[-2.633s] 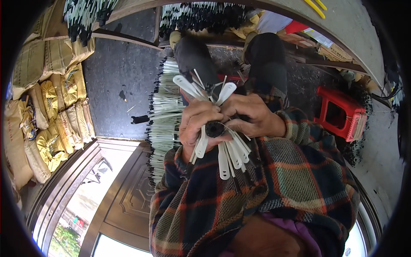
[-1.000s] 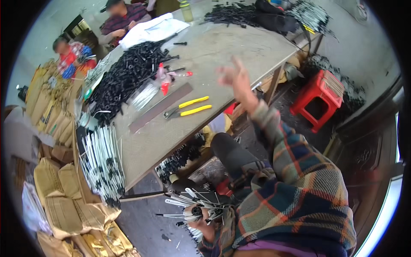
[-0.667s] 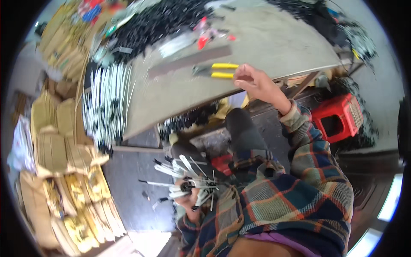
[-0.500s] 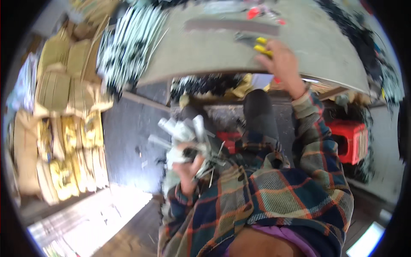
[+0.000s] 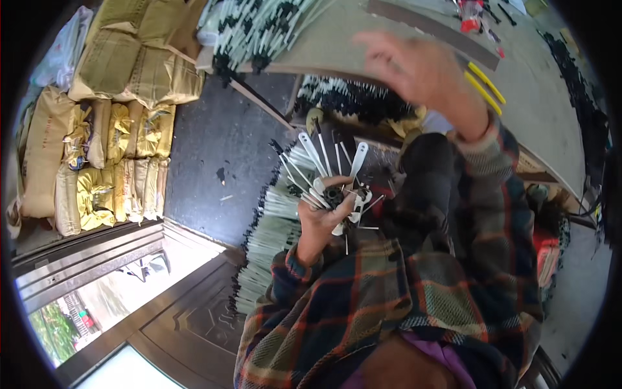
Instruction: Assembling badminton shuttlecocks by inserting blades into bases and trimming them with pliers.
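we are holding a fan of white strips with black ends (image 5: 324, 170) in our left hand (image 5: 322, 217), fingers clamped round the gathered base so the strips splay up and outward over our lap. the bundle is sitting low and central, just in front of our plaid sleeve (image 5: 304, 285), above the dark floor (image 5: 214, 155).

our right hand (image 5: 421, 74) is raised well apart from the left, blurred, fingers spread and gripping nothing, hovering by the edge of the workbench (image 5: 531, 110) close to the yellow-handled pliers (image 5: 483, 84). we cannot tell whether it is touching the bench.

we are judging the step as mid-assembly: the bundle is gathered and the free hand is fetching something from the bench. the next move is calling for a clean pick with the right hand while the left keeps the base tight, or the fan loosens.

a long heap of the same strips (image 5: 275, 220) is lying on the floor beside our knee; another pile (image 5: 259, 29) is sitting on the bench end. yellow sacks (image 5: 97, 129) are stacked at left.
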Available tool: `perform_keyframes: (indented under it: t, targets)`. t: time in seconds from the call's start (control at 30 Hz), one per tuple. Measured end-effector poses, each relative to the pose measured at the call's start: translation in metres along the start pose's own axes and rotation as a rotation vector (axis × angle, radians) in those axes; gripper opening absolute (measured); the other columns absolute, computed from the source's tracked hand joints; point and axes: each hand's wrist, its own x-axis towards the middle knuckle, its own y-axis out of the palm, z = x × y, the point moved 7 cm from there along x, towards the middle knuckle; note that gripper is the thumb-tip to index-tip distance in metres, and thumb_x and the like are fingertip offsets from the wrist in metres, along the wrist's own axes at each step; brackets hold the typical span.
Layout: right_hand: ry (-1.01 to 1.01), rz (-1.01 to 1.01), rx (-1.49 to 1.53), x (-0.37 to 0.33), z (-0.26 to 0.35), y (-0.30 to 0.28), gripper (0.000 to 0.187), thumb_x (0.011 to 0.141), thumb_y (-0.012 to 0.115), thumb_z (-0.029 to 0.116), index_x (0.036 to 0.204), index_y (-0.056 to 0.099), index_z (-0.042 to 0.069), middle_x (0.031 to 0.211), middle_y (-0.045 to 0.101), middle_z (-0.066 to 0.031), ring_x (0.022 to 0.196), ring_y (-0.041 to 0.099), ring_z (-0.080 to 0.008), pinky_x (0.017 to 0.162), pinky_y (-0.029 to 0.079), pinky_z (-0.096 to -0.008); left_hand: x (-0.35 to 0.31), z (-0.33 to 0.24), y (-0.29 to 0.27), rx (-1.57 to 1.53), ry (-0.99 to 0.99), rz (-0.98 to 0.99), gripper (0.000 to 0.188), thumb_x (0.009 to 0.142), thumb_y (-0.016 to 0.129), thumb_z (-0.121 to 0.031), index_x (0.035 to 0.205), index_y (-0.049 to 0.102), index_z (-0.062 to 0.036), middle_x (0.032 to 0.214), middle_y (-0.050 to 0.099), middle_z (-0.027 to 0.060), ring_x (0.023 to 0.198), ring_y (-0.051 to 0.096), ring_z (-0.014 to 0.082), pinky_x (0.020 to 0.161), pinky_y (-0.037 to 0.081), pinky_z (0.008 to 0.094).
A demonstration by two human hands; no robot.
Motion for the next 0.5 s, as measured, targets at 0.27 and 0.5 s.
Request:
perform_keyframes:
  t: [0.27,0.5]
  targets:
    - [0.477,-0.010,-0.445,-0.140,-0.161,-0.025,0.024,0.082,0.059,0.028,0.095,0.053,0.009,0.088,0.061,-0.0086,0.080,0.060,-0.0289,0.065,0.046,-0.0363,-0.001,-0.011,0.011,0.018,0.069,0.226,0.025,0.069,0.066,0.001,0.094,0.061,-0.0015,0.078,0.060,0.0095,0.069,0.060,0.0180,0.064,0.046,0.0261]
    - [0.274,0.042,-0.601,-0.150,-0.158,-0.016,0.024,0.085,0.056,0.027,0.091,0.052,0.004,0.087,0.060,-0.0110,0.080,0.060,-0.0263,0.066,0.045,-0.0358,-0.007,-0.013,0.024,0.039,0.118,0.334,0.026,0.068,0.068,0.000,0.092,0.061,-0.0045,0.077,0.062,0.0071,0.069,0.061,0.0182,0.062,0.046,0.0256]
